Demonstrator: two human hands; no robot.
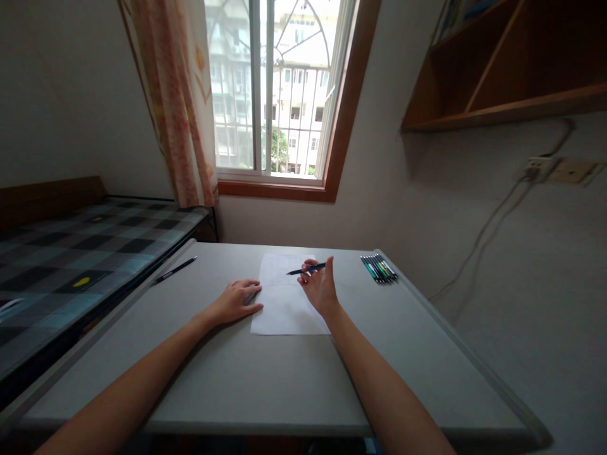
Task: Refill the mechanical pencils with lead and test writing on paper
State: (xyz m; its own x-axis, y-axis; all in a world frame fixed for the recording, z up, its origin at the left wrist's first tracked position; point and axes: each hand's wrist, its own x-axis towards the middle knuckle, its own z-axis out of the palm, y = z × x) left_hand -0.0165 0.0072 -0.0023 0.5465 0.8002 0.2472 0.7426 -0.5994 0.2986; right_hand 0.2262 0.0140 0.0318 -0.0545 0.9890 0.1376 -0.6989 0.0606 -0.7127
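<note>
A sheet of white paper (284, 313) lies on the white table (246, 373), with faint marks on its upper part. My right hand (320, 287) is above the paper's right side, its fingers closed around a dark blue pen (313, 268). The pen is nearly level, its tip pointing left over the sheet. Resting at the paper's left edge is my left hand (237, 300), fingers spread, fingertips touching the sheet. Whether the pen tip meets the paper I cannot tell.
Several pens (379, 268) lie side by side near the table's right edge. A single black pen (174, 270) lies near the left edge. Beyond that side stands a bed (118, 221) with a checked cover. A wooden shelf (497, 107) hangs on the right wall, above a cable (484, 234).
</note>
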